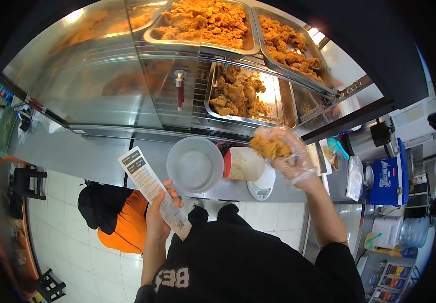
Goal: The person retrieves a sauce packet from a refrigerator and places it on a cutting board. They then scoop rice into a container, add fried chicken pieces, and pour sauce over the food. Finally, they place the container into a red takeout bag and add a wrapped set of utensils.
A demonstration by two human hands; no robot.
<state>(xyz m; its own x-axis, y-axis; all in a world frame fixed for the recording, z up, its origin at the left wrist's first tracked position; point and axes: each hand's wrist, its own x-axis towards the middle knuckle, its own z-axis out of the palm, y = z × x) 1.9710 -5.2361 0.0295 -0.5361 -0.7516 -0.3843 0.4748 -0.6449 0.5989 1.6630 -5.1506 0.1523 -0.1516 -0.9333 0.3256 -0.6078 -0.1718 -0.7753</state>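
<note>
My left hand (162,204) holds a long printed paper receipt (157,189) over the counter's near edge. A clear plastic glove covers my right hand (288,157), which grips a piece of fried chicken (270,147) just outside the heated display case. Below and left of that hand are a white digital kitchen scale (262,185) and a red-rimmed plastic container (243,163) lying on its side. A round translucent tub (194,164) is left of the container. Inside the case, a metal tray (293,110) with fried chicken lies on the lower rack, with more filled trays above.
The glass door (100,87) covers the case's left part. A steel counter (78,157) runs below it. On the floor at left are an orange and black bundle (123,223) and black stools (30,183). A blue cooler box (386,181) stands at right.
</note>
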